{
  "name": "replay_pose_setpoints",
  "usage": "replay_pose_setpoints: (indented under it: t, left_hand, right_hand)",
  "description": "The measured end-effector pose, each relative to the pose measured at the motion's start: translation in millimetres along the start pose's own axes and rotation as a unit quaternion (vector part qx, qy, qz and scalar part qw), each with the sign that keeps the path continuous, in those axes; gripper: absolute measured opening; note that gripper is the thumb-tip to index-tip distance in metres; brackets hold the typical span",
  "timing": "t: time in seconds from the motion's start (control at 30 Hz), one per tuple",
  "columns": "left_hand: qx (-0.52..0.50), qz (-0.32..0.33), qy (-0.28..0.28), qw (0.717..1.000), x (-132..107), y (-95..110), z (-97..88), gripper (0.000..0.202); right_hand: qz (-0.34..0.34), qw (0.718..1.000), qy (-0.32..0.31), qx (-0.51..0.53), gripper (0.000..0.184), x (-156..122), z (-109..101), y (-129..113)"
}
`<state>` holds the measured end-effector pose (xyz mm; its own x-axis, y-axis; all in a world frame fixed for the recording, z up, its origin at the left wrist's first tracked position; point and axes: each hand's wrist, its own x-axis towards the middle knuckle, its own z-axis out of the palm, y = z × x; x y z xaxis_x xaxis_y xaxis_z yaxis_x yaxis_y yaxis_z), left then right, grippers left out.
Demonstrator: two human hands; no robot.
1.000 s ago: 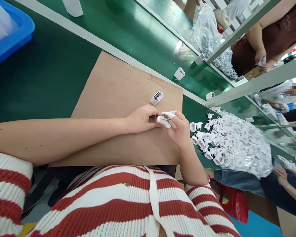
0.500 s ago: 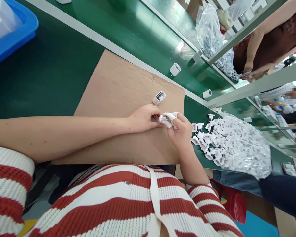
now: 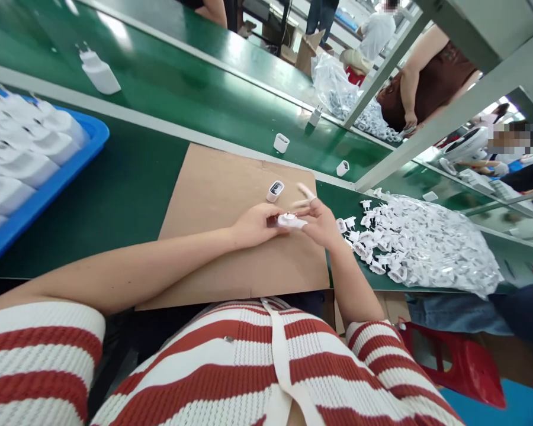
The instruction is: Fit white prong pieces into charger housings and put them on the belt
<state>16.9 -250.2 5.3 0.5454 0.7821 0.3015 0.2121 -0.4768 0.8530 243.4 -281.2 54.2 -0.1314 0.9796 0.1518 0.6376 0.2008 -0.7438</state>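
My left hand (image 3: 258, 225) grips one end of a small white plug charger (image 3: 288, 220) above the cardboard sheet (image 3: 231, 177); its fingers are closed and hide that end. At the charger's other end is my right hand (image 3: 323, 226), with white covers on some fingers. Its thumb rests against the charger while two covered fingers are lifted and spread away. Just beyond the hands, a white charger housing (image 3: 275, 190) stands on the cardboard, its open end showing dark parts inside.
Loose white plug heads (image 3: 377, 242) spill from a clear plastic bag (image 3: 439, 242) at the right. A blue tray (image 3: 98, 139) of white chargers stands at the left. Several white pieces sit on the green belt (image 3: 182, 94) beyond a pale rail. Co-workers are across the line.
My view has swung left, bringing more of the blue tray into sight. My right hand's covered fingers, closed round the piece before, have lifted and spread. My left hand keeps its hold.
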Motion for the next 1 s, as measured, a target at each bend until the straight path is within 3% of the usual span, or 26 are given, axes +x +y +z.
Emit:
replay_pose_setpoints:
  t: [0.07,0.1,0.17,0.23,0.33,0.43,0.53,0.6,0.67,0.77,0.87,0.93,1.0]
  left_hand:
    - [0.015,0.004,0.016,1.0,1,5,-13.4,0.039]
    - [0.025,-0.003,0.037,0.999,4,7,-22.6,0.041]
    - [0.059,-0.053,0.099,0.992,18,10,-45.1,0.042]
    - [0.108,-0.131,0.17,0.971,41,6,-70.9,0.04]
    - [0.153,-0.174,0.245,0.942,87,-21,-106.8,0.04]
    - [0.154,-0.215,0.266,0.927,126,-65,-131.8,0.046]
    - [0.165,-0.256,0.279,0.911,150,-103,-146.6,0.055]
    - [0.165,-0.282,0.272,0.905,157,-116,-151.8,0.059]
    - [0.183,-0.287,0.3,0.891,160,-117,-152.6,0.069]
    - [0.259,-0.199,0.364,0.872,163,-109,-144.7,0.087]
    - [0.292,-0.115,0.259,0.914,173,-99,-127.8,0.09]
    - [0.27,-0.143,0.202,0.931,182,-94,-115.9,0.099]
    - [0.238,-0.194,0.206,0.929,190,-90,-108.3,0.098]
  right_hand:
    - [0.021,0.999,0.044,0.007,0.071,0,-29,16]
    - [0.044,0.994,0.077,-0.057,0.073,-1,-45,26]
    - [0.136,0.966,0.108,-0.191,0.067,-6,-71,47]
    - [0.209,0.945,0.093,-0.233,0.059,-11,-85,66]
    - [0.235,0.949,0.066,-0.202,0.048,-10,-85,82]
    - [0.231,0.955,0.065,-0.172,0.041,-1,-76,84]
    - [0.178,0.974,0.085,-0.116,0.04,7,-69,78]
    - [0.125,0.982,0.122,-0.068,0.037,10,-64,72]
    - [0.094,0.982,0.165,0.001,0.035,12,-59,66]
    - [0.114,0.96,0.2,0.162,0.046,14,-52,55]
    - [0.145,0.931,0.191,0.277,0.054,15,-48,43]
    - [0.152,0.926,0.169,0.3,0.052,15,-47,36]
    - [0.163,0.926,0.154,0.303,0.054,16,-45,32]
